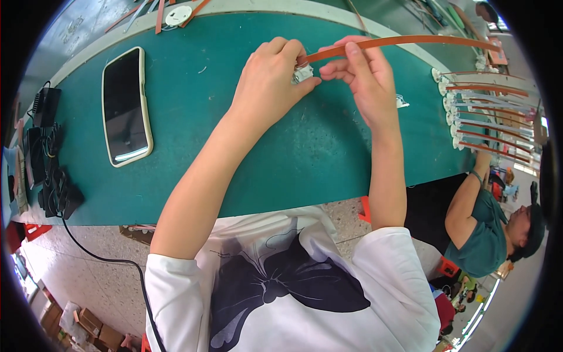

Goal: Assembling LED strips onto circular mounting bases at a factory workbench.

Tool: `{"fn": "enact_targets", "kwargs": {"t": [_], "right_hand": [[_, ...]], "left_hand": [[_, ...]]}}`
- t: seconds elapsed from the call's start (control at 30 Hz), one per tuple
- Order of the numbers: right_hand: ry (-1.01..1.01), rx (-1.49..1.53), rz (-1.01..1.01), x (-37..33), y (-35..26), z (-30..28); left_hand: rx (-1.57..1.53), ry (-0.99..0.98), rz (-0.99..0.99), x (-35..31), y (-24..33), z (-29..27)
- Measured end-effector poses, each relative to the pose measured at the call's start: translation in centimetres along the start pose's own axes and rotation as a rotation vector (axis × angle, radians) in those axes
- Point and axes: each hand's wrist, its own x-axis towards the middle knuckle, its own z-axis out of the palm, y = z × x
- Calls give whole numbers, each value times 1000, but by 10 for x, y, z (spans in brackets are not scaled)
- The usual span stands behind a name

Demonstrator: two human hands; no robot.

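A small white connector piece [303,73] is pinched between the thumb and fingers of the left hand [271,79] near the far edge of the green table [234,164]. The end of a long orange strip [404,41] is pressed between the closed fingers of the right hand [359,73], just beside the white piece; the strip runs toward the far right corner. A phone [125,106] is laid face up toward the left edge. Finished strips [492,117] are stacked at the right edge.
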Motion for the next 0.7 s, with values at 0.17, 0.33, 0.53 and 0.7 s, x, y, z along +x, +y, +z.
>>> {"fn": "enact_targets", "kwargs": {"t": [0.17,0.33,0.53,0.7], "right_hand": [[84,124,73,1,-1,-13],[63,-183,-25,0,6,-13],[29,-261,53,-4,4,-9],[10,-319,44,-6,8,-12]], "left_hand": [[-156,-39,30,0,-4,-5],[-131,-88,-4,1,-6,-7],[-123,-64,19,-3,-5,-3],[-35,72,70,-8,-6,9]]}}
